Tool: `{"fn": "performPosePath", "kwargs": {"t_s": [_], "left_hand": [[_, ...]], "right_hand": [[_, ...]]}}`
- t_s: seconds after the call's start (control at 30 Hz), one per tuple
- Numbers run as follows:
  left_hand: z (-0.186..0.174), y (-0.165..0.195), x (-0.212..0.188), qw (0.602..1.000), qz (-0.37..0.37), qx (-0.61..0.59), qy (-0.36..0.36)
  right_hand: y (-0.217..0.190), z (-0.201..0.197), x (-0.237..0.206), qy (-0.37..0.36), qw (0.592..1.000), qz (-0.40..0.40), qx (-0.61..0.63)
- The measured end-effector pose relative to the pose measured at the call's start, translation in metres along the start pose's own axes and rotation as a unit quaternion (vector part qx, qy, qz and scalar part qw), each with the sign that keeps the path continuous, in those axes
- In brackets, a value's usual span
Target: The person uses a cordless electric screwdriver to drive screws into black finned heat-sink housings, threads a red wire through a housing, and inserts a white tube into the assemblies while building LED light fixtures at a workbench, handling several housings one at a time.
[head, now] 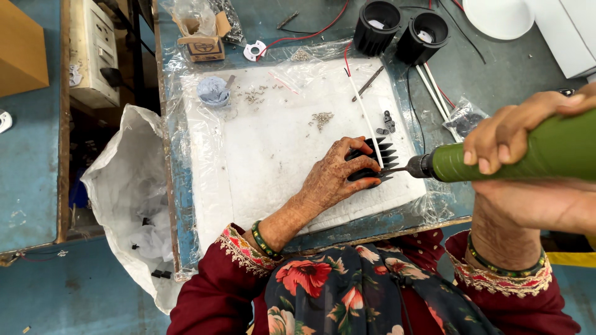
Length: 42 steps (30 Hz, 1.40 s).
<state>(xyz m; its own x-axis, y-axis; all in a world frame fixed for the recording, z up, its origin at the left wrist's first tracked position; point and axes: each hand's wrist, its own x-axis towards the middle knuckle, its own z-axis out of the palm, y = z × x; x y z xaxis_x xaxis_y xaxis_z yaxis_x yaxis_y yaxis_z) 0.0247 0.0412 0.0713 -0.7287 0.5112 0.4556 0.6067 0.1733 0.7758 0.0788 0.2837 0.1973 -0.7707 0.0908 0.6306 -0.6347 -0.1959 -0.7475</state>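
My left hand (338,174) presses down on a black finned heat sink (380,152) lying on a white foam pad (261,142), fingers closed around it. My right hand (528,167) grips a green electric screwdriver (528,152) held level, its bit touching the heat sink's right side by my left fingertips. A thin white wire (366,115) runs up from the heat sink across the pad.
Two black round housings (400,28) stand at the back. Small screws (321,118) lie scattered on the pad beside a small blue cup (213,92). A cardboard box (203,38) sits back left. A white plastic bag (133,192) hangs off the bench's left edge.
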Motion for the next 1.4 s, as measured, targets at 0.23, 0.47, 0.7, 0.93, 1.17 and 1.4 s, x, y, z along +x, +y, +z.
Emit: {"fn": "performPosePath", "kwargs": {"t_s": [0.23, 0.47, 0.7, 0.93, 1.17, 1.4], "left_hand": [[0.003, -0.004, 0.000, 0.999, -0.034, -0.024, -0.005], [0.006, -0.008, 0.006, 0.999, -0.039, 0.016, -0.032], [0.004, -0.008, 0.005, 0.996, -0.067, 0.013, -0.052], [0.004, -0.007, 0.005, 0.996, -0.073, -0.007, -0.044], [0.009, -0.011, 0.004, 0.995, -0.086, -0.051, -0.024], [0.011, -0.014, 0.008, 0.997, -0.077, -0.019, -0.024]], "right_hand": [[0.005, -0.004, -0.005, -0.025, 1.000, -0.001, -0.011], [0.009, -0.006, -0.008, -0.013, 0.992, 0.083, 0.097], [0.013, -0.011, -0.004, -0.032, 0.989, 0.083, 0.118], [0.016, -0.002, -0.002, -0.029, 0.993, 0.064, 0.093], [0.013, 0.018, 0.008, -0.039, 0.991, 0.091, 0.093], [-0.012, 0.048, 0.014, -0.050, 0.995, 0.090, 0.012]]}}
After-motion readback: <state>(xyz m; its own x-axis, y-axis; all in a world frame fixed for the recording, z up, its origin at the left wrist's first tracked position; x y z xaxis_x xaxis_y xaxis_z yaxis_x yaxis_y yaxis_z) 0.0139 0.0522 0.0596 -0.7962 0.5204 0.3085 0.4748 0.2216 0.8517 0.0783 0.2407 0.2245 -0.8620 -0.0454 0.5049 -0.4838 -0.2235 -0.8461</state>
